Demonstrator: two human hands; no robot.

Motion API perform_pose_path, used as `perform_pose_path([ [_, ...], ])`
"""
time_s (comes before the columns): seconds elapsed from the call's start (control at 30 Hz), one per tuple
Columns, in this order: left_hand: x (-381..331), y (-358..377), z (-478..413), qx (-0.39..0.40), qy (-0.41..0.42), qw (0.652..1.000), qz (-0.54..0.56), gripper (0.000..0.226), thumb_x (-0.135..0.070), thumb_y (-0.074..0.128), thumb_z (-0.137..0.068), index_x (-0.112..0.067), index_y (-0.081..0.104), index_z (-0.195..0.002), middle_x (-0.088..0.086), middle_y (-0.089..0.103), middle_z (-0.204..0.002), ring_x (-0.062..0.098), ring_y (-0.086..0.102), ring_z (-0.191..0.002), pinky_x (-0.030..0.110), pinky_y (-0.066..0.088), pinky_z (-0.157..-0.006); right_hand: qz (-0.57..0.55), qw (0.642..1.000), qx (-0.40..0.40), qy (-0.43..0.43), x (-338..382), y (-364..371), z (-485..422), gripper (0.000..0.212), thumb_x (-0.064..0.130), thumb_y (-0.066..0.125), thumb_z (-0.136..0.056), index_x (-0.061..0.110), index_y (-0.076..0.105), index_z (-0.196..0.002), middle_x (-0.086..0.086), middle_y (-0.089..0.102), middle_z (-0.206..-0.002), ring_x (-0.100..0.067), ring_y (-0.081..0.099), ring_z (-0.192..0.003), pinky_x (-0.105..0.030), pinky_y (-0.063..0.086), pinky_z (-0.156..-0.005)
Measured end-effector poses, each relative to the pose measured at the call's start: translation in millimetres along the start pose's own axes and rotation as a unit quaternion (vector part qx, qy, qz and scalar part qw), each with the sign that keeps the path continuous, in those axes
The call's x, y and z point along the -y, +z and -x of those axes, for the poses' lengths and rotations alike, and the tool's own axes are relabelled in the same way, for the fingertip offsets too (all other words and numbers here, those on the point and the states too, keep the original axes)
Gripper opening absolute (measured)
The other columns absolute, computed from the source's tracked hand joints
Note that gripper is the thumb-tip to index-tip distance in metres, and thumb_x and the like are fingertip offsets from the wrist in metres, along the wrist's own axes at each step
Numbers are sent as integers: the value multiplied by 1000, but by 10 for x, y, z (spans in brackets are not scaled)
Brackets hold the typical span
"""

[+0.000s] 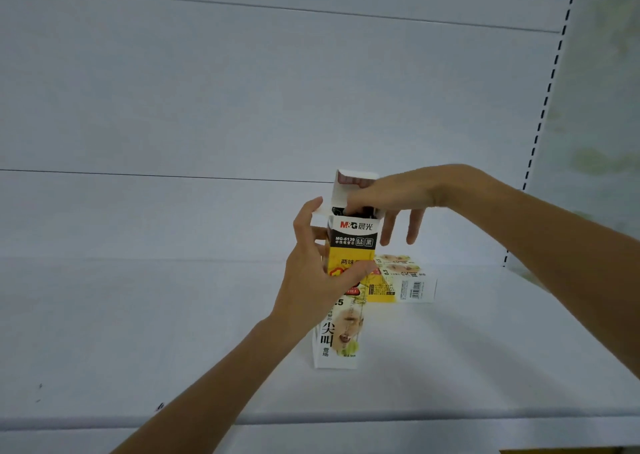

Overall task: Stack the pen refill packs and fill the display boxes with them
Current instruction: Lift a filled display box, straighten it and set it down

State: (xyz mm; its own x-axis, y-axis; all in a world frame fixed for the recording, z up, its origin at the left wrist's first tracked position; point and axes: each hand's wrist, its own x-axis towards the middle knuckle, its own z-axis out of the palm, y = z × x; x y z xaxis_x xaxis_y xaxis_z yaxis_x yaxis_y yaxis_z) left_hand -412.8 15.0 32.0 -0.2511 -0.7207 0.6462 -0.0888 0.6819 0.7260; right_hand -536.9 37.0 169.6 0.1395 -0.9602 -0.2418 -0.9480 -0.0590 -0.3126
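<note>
A tall white, yellow and black refill display box [349,246] stands upright on the white shelf [173,332], its top flap raised. My left hand [317,273] grips the box around its middle, thumb across the yellow front. My right hand [398,201] reaches over the open top, with thumb and forefinger at the mouth of the box and the other fingers hanging down beside it. Whether it pinches a refill pack is hidden. Behind the box, to the right, lie two more boxes [401,280] stacked flat.
The shelf's white back panel [242,90] rises behind the boxes. A slotted upright [550,83] with black holes stands at the right. The shelf's front edge [311,419] runs across the bottom of the view.
</note>
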Motion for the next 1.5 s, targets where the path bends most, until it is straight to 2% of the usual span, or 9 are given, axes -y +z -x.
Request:
perform_pose_path([
  [0.17, -43, -2, -7, 8, 7, 1000, -5, 74, -25, 76, -72, -49, 20, -115, -21, 51, -94, -21, 56, -75, 3, 46, -58, -62, 984, -149, -71, -133, -62, 54, 19, 31, 57, -89, 20, 70, -82, 7, 67, -87, -9, 63, -88, -31, 57, -70],
  [0.23, -36, -9, -2, 3, 5, 1000, -4, 74, -25, 76, -72, -48, 21, -115, -20, 51, -95, -20, 57, -75, 4, 47, -59, -123, 977, -146, -93, -197, -53, 69, 17, 31, 62, -86, 18, 71, -80, 4, 70, -91, -11, 63, -90, -33, 58, -72],
  [0.53, 18, -75, 15, -23, -16, 1000, 6, 75, -35, 74, -69, -53, 17, -115, -5, 57, -107, 1, 63, -81, 8, 51, -62, -167, 974, -122, -88, -93, 90, 63, 69, 63, 28, -86, 10, 71, -84, 7, 66, -99, -14, 60, -100, -42, 56, -81],
  [0.7, -16, -84, -16, -16, -14, 1000, -3, 86, -35, 73, -73, -61, 6, -119, -18, 55, -98, -4, 61, -80, 6, 49, -64, -22, 994, -100, -29, 89, 180, 47, 66, 65, 14, -88, 26, 48, -129, 3, 55, -125, -24, 52, -116, -52, 45, -92],
  [0.8, -41, -119, -9, -22, -10, 1000, -7, 93, -34, 74, -73, -62, -2, -120, -22, 53, -93, -2, 61, -82, 12, 50, -67, -57, 990, -121, -54, 62, 197, 42, 60, 64, 22, -88, 24, 57, -116, 6, 59, -119, -21, 54, -114, -47, 48, -89],
  [0.87, -28, -152, 23, -36, -10, 999, 5, 96, -33, 75, -71, -63, -2, -120, -19, 56, -95, -1, 63, -82, 9, 51, -62, -189, 961, -162, -119, -84, 237, 65, 48, 57, 31, -91, 24, 65, -103, 14, 62, -108, -16, 59, -104, -40, 53, -84],
  [0.97, -28, -145, 73, -49, -11, 999, 10, 95, -31, 77, -69, -59, 3, -123, -13, 59, -101, 0, 63, -84, 4, 49, -61, -342, 896, -205, -197, -318, 331, 52, 30, 40, 42, -95, 27, 67, -106, 14, 61, -114, -13, 63, -97, -40, 55, -85],
  [1.17, -25, -65, 86, -51, -8, 999, 15, 73, -28, 76, -71, -39, 23, -120, -1, 62, -111, 0, 65, -80, 7, 50, -62, -403, 850, -251, -230, -368, 488, -37, 23, 27, 48, -95, 25, 63, -111, 4, 65, -112, -18, 63, -98, -38, 55, -85],
  [1.5, -38, -223, -14, 36, -15, 999, -29, 56, -28, 73, -75, -49, 32, -107, -25, 55, -93, 0, 60, -86, 7, 49, -58, -456, 795, -316, -244, -325, 564, -208, 38, 7, 66, -82, 24, 48, -110, 4, 67, -89, -15, 64, -90, -35, 53, -84],
])
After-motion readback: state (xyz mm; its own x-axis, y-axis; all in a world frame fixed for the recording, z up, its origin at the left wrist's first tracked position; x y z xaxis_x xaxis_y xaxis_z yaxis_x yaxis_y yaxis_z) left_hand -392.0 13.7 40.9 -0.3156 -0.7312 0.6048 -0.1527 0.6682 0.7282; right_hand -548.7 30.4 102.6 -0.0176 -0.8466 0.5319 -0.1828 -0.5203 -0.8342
